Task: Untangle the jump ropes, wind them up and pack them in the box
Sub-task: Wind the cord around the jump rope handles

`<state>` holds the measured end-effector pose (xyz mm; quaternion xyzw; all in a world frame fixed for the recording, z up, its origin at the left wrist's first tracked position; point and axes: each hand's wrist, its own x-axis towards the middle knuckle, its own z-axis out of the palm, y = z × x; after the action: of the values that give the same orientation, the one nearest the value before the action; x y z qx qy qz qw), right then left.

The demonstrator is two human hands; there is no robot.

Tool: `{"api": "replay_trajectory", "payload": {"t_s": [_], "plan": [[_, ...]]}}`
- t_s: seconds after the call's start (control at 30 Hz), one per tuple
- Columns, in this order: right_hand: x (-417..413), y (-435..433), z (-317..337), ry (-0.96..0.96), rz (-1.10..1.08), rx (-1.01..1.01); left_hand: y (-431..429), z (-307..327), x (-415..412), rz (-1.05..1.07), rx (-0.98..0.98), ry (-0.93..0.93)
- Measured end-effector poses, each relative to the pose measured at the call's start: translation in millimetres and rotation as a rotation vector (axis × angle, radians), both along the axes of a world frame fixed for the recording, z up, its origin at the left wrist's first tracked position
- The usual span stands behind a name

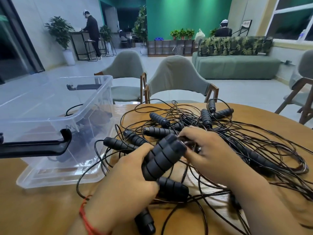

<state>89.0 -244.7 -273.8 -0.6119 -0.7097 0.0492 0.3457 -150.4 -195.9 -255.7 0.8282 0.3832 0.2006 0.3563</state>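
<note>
On the table (42, 209), tangled black ropes (250, 138), ribbed handles (159, 118).

Indoor light, moderate; green wall (186, 17) lit fr above; edges fisheye-bent; right hand (208, 150) sl. blurred.

The tangle of jump ropes (220, 133) covers the middle and right of the bench (33, 209), and its cords loop out across the strip beside the box (94, 102). The box's top is open from above, but a black latch (33, 146) juts from its near rim. Bare wood shows near left. Two chairs (177, 78) stand close behind the far edge.
</note>
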Motion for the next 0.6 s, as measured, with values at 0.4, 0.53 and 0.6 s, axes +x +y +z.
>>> {"api": "replay_trajectory", "payload": {"t_s": [0.4,0.53,0.6], "plan": [[-30.9,4.9,-12.3,0.174,0.043,-0.144,7.4,-18.6,27.5,0.140,-0.839,-1.160],[-43.5,6.1,-14.5,0.102,0.092,-0.183,6.3,-21.5,28.5,0.122,-0.856,-1.145],[-46.5,6.0,-13.0,0.089,0.102,-0.177,3.9,-20.6,27.4,0.122,-0.848,-1.124]]}}
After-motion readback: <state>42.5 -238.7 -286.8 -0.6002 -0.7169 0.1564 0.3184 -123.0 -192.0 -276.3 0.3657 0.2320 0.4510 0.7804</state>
